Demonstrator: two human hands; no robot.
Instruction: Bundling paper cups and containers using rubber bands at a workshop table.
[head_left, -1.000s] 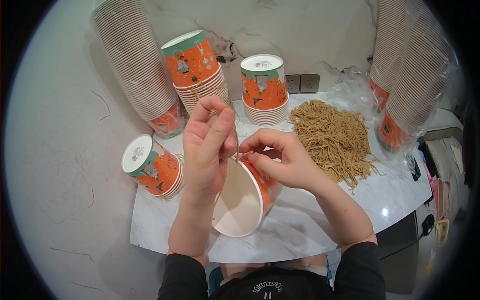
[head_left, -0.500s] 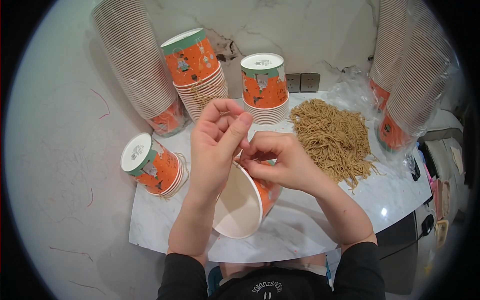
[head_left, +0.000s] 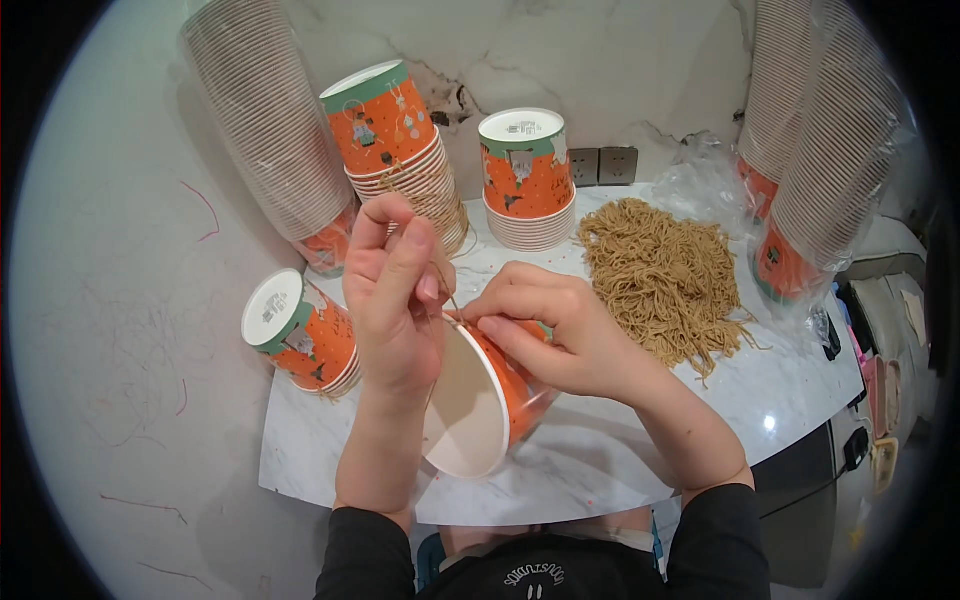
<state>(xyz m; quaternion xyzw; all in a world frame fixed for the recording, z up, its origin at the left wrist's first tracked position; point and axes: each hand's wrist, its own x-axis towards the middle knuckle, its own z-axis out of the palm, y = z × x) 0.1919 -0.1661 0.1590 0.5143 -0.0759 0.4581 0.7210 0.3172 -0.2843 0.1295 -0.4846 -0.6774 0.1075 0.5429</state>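
Marble-patterned table (head_left: 580, 470), crowded at the back with plastic-wrapped cup stacks (head_left: 835, 180), upturned orange cups (head_left: 525, 178) and a tan cord heap (head_left: 665, 285). Between the forearms an orange cup (head_left: 465, 400) lies tipped (left wrist partly covering it). Left hand (head_left: 395, 300) curls closed on a cord (head_left: 449, 298); right hand's (head_left: 540, 325) fingertips bunch at the rim, grip hidden.

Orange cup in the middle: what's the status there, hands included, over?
Left hand raised, tan string between its fingers. Right hand at rim of orange cup, exact grip unclear. Cup tipped, mouth partly hidden behind left wrist.
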